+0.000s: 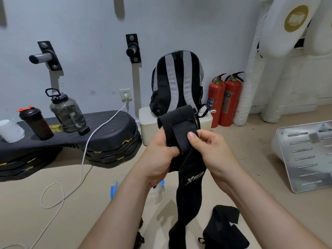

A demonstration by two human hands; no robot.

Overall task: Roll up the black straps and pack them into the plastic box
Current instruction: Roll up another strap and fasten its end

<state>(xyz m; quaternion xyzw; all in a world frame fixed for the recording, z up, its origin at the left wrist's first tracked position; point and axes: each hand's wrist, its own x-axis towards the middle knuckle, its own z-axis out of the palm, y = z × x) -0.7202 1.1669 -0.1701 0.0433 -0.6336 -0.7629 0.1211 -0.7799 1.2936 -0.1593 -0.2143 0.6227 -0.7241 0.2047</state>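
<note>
early stage: my left hand [158,159] and right hand [212,151] both pinch the upper end of one black strap [179,121], its roll barely begun and tail hanging to the floor [53,221], where another strap [224,229] lies loose near the plastic box [118,176], packing yet to come.

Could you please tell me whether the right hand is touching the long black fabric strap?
Touching: the head view shows the right hand pinching the long black fabric strap between thumb and fingers.
</note>
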